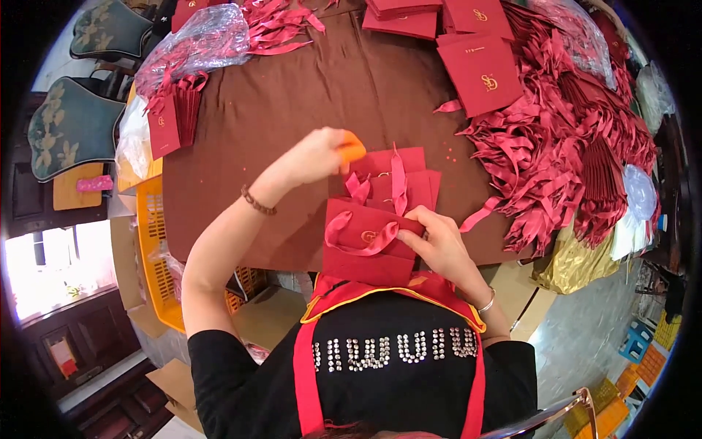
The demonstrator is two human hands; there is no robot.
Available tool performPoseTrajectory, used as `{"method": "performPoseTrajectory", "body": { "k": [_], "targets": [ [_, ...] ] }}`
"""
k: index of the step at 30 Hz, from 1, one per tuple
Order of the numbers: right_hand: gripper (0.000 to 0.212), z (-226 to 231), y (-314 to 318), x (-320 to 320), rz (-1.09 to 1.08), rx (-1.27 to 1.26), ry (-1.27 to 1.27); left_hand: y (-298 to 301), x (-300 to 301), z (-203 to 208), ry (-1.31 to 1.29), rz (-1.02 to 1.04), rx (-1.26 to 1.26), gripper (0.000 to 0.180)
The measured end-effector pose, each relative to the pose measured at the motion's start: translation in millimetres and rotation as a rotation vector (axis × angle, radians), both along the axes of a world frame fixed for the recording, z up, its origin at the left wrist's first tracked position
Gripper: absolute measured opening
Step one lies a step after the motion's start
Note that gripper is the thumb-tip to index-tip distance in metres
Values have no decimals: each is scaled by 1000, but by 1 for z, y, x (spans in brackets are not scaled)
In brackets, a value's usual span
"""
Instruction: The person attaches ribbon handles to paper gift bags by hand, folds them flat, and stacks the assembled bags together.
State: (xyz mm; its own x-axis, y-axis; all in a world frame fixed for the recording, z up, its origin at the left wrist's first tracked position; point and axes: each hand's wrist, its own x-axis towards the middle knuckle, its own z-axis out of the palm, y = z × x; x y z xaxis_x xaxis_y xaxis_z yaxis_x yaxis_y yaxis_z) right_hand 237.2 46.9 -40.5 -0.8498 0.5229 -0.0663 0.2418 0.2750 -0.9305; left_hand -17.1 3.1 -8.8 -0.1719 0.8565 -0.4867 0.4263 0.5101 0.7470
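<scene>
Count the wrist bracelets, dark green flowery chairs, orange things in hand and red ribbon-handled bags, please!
Brown beaded bracelet: 1
Thin silver bracelet: 1
Dark green chairs with pale flowers: 2
Small orange object in the left hand: 1
Total counted: 5
Red ribbon-handled bags: overlapping too much to count

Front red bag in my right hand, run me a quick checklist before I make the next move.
1. Right hand holding the front red bag by its right side: ok.
2. Left hand holding the orange item: ok.
3. Gold emblem showing: ok, inside the ribbon loop.
4. Ribbon lying straight: not ok, it curls across the bag's front.
5. Rear bags squared up: not ok, staggered.
6. Bag's inside: cannot tell, hidden.
</scene>
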Motion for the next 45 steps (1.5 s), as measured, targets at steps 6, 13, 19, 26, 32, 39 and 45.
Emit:
{"method": "performPoseTrajectory", "body": {
  "k": [6, 13, 19, 26, 32, 39, 45],
  "targets": [
    [21, 1, -4, -2, 19, 50, 33, -12, 23, -10, 342, -244, 121, 30],
    [22, 7, -3, -2, 44, 14, -67, -13, 23, -26, 398, -375, 65, 33],
    [23, -3, -3, -5, 28, 48, 27, -14, 32, -6, 308, -337, 335, 25],
    [27, -1, -3, -10, 54, 100, 66, -3, 53, -6, 319, -369, -10, 22],
    [25, -6, 2, -5, 118, -22, 56, 9, 40, -27, -32, 143, 207, 15],
    [19, -6, 8, -4, 198, -160, 41, 20, 24, -39, -203, 253, 189, 14],
    [23, -21, 16, 7, -143, -511, 78, -19, -5, -26, -311, 476, 474, 46]
  ]
}}
